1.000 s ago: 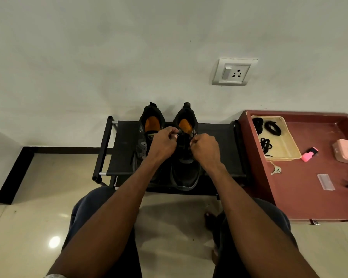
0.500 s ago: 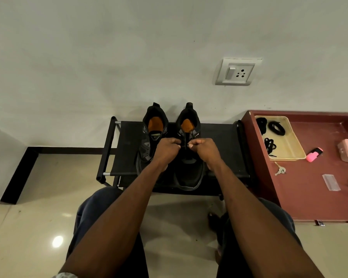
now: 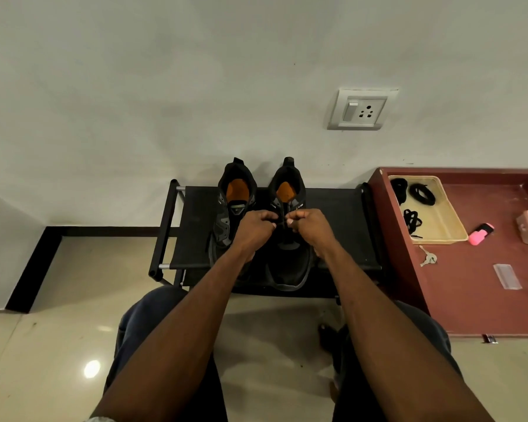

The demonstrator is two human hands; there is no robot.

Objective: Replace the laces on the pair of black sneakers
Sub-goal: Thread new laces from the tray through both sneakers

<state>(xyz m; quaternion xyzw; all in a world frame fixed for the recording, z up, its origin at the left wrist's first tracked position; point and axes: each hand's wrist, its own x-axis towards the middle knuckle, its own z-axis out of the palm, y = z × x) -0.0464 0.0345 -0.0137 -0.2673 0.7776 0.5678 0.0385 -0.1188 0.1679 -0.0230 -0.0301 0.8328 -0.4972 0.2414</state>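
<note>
The black sneakers are sitting side by side on a low black shoe rack (image 3: 195,239) against the wall, toes pointing toward the person, and the work is happening on the right sneaker (image 3: 288,263). Both forearms are reaching out over the knees. The left hand (image 3: 255,228) and the right hand (image 3: 310,228) are meeting over the upper eyelets of that shoe, fingers (image 3: 267,215) curled in toward one another and apparently pinching a dark lace (image 3: 284,222) between them; the strand itself is barely showing against the black upper.

Judging by this, the step in hand is working a lace at the top of the right shoe, though whether it is going in or coming out cannot be told. The next move is likely calling for a small, even pull on both ends, keeping them level.

The left sneaker (image 3: 230,214) is lying partly behind the left wrist, and its lacing is too dark to read. Further to the right, on the red-brown table (image 3: 470,300), a cream tray (image 3: 448,223) is holding several coiled black laces (image 3: 421,194); old or new is impossible to say. Keys (image 3: 428,257) and a pink object (image 3: 480,234) are lying near it. The table's far right side is running out of frame.
</note>
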